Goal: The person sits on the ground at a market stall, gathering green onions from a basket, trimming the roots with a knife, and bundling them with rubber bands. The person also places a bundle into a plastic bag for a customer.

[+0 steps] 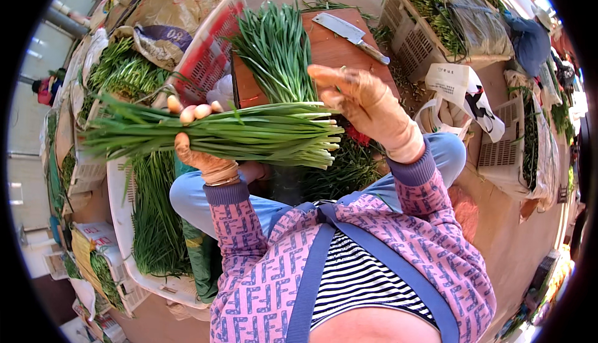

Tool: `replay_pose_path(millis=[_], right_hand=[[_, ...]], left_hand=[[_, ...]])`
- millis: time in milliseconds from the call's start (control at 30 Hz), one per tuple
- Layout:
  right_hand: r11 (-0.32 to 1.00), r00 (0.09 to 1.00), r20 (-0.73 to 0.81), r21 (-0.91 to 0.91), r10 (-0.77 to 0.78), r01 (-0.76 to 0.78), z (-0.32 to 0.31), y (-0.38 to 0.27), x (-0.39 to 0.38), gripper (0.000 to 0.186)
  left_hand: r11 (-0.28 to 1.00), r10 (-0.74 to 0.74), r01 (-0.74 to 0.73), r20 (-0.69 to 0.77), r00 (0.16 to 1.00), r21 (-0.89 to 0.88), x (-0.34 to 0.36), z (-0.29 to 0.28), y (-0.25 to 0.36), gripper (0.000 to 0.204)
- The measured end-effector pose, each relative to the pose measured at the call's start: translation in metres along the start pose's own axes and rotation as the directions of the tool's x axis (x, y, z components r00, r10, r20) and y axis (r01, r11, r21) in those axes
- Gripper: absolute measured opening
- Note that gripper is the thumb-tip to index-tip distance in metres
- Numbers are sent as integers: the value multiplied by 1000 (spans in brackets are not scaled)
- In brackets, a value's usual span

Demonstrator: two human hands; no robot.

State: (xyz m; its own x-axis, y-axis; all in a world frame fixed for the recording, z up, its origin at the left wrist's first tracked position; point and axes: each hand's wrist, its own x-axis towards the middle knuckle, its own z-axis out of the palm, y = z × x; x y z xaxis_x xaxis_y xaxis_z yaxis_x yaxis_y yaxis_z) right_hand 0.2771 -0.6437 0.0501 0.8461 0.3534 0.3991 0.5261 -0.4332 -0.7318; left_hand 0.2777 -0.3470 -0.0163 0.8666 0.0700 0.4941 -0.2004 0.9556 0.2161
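My left hand [210,162], in a worn tan glove with bare fingertips, is wrapped round a thick bunch of garlic chives [268,132]. The bunch lies crosswise in the air, its pale cut ends to the right and its blurred leaf tips to the left. Just beyond those cut ends my gloved right hand [372,103] is raised with its fingers stretched out, holding nothing. Behind the held bunch, a second pile of chives [274,47] rests on a reddish-brown board [333,38]. A cleaver [349,35] with a wooden handle lies on the board's far right part.
A white tub [124,231] of long chives stands at my left. Beyond it is a red and white crate [208,50]. More crates of greens stand at the far right [408,28] and right [501,137]. A white bag [458,88] sits beside my right knee. Loose leaves [342,178] lie between my legs.
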Motion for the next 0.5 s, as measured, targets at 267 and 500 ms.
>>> replay_pose_path(millis=[267,500], right_hand=[[868,913,-398,480,86,128,-8,7,-42,22],[972,959,-240,-214,-151,99,4,1,-44,32]], left_hand=[[997,15,-19,-56,998,-79,4,-6,3,62],[996,71,-63,-136,988,62,6,-14,5,59]])
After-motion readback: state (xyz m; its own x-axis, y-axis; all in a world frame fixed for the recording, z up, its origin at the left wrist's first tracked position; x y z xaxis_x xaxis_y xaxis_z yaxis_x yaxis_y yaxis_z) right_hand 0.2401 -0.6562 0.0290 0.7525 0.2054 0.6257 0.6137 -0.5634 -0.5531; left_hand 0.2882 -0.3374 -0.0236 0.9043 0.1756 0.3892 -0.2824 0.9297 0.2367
